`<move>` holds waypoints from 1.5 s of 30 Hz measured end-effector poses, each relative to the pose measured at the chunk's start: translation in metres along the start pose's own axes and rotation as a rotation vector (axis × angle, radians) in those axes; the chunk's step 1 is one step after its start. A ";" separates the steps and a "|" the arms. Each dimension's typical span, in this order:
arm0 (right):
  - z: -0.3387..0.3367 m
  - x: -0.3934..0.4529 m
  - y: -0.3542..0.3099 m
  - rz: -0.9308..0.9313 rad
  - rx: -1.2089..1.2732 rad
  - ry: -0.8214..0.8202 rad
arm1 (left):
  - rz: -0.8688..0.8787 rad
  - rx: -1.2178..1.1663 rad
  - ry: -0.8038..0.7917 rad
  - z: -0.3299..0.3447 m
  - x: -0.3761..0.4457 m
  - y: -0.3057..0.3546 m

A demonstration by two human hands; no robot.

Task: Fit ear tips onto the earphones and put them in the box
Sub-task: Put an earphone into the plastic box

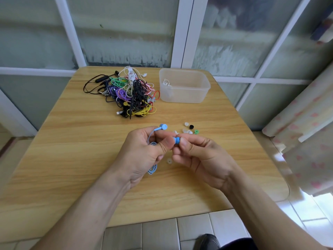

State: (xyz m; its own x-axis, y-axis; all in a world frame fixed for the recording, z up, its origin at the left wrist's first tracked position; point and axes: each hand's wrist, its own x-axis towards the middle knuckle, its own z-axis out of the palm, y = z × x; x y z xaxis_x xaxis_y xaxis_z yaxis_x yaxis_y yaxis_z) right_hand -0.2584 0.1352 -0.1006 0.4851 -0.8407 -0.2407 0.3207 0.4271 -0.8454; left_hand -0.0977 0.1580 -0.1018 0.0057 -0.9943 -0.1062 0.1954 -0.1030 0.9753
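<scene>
Pinching a small blue earbud (176,140) between them, left hand (144,152) and right hand (200,156) hover over the wooden tabletop (72,141); left fingers also curl round the light-blue cable (152,169). Loose ear tips (189,129) lie just beyond; clear plastic box (183,85) stands farther back.

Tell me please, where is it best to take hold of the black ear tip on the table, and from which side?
Pinch the black ear tip by its outer wall, coming from above. It seems to lie with its hole facing up, so the round sides are free. White tips lie close on its left and nearer the person, so place the fingers along the far-to-right line, where the table is bare.
</scene>
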 end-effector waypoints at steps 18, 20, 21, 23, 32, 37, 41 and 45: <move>-0.011 0.000 -0.005 -0.175 -0.266 0.013 | -0.148 -0.135 -0.050 0.002 0.000 -0.005; -0.013 0.000 -0.004 -0.168 -0.281 0.032 | -0.143 -0.115 -0.042 0.003 0.000 -0.006; -0.013 0.000 -0.005 -0.153 -0.263 0.036 | -0.125 -0.094 -0.031 0.004 0.000 -0.006; -0.011 0.000 -0.005 -0.100 -0.182 0.036 | -0.045 -0.001 0.009 0.004 -0.001 -0.006; 0.000 0.002 -0.002 -0.031 0.021 0.060 | 0.252 0.157 0.116 0.010 -0.003 0.000; 0.005 -0.005 -0.002 -0.420 -0.423 0.161 | 0.203 0.128 0.201 0.008 -0.001 -0.004; 0.004 -0.003 -0.001 -0.544 -0.573 0.181 | 0.145 0.119 0.167 0.005 0.000 -0.005; 0.006 0.000 0.003 -0.482 -0.523 0.218 | 0.220 0.147 0.181 0.008 0.000 -0.005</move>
State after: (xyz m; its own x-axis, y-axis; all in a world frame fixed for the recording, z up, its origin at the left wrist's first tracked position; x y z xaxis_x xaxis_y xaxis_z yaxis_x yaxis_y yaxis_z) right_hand -0.2522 0.1388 -0.1002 0.1988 -0.9650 0.1709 0.0012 -0.1741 -0.9847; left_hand -0.1065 0.1585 -0.1054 0.2090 -0.9737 0.0907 0.0261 0.0982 0.9948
